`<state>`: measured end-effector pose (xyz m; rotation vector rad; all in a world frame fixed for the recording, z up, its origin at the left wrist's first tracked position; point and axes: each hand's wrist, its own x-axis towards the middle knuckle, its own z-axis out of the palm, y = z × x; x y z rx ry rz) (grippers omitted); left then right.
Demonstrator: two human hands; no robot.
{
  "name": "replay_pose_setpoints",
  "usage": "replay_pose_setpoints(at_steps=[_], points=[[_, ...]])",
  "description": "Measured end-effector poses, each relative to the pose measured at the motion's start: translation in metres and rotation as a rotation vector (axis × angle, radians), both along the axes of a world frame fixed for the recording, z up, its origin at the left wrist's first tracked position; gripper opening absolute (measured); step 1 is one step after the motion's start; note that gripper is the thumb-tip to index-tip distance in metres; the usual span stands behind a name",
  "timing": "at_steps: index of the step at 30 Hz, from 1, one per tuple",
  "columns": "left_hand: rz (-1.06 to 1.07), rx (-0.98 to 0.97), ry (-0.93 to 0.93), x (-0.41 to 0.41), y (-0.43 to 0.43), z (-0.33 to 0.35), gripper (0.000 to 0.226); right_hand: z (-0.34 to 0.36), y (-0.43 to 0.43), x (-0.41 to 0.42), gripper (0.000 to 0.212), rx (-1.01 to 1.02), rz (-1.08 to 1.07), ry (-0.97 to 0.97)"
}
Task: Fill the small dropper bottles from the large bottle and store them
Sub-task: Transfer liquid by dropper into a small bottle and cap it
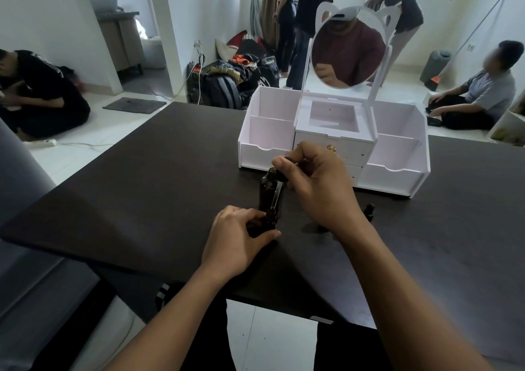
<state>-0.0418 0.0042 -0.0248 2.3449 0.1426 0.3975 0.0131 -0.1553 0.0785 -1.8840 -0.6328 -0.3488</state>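
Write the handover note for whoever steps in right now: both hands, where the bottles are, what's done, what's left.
Left hand: gripping a small dropper bottle low on the dark table.
Right hand: pinching a dropper by its bulb, glass tube angled down toward that small bottle.
Large bottle: upright, uncapped, just behind the small one.
Another small capped bottle stands right of the right wrist.
White organizer with mirror: the compartments in view hold no bottles.
Done: dropper is out of the large bottle; fill level cannot be seen.
Left: finish filling, cap, store the bottles in the organizer.
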Motion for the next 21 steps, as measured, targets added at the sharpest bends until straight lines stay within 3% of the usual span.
replay_pose_setpoints(at_steps=[9, 21], points=[[0.0, 0.013, -0.011, 0.0003, 0.0003, -0.001, 0.045, 0.0, 0.0001, -0.0017, 0.013, -0.006, 0.039, 0.035], [0.004, 0.019, -0.029, 0.0008, 0.0004, -0.001, 0.045, -0.0004, 0.0006, -0.0005, 0.022, -0.015, 0.015, 0.005]])
